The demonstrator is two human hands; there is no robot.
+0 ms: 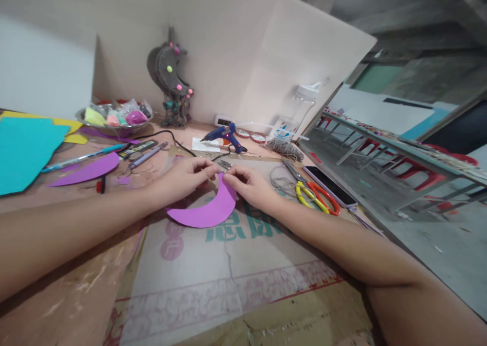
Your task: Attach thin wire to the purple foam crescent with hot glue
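Observation:
A purple crescent moon (207, 213), cut from a thin flat sheet, hangs just over the printed cardboard with its upper tip between my hands. My right hand (247, 183) pinches that upper tip between thumb and fingers. Close beside it, my left hand (194, 177) has its thumb and fingers pressed together; whatever they may hold is too small to make out. A pointed metal tool (225, 164) lies just behind my fingertips, partly hidden. Farther back, a blue hot glue gun (224, 137) rests near a white card (205, 144).
Scissors with yellow and orange handles (317, 196) and a phone (331, 185) lie at right. Grey yarn (285, 148) and a clear bottle (294, 110) stand behind. Left are a bowl of clay packets (114, 128), pens, purple offcuts (89, 171) and a turquoise sheet (28, 150). A grey moon ornament (171, 77) stands behind.

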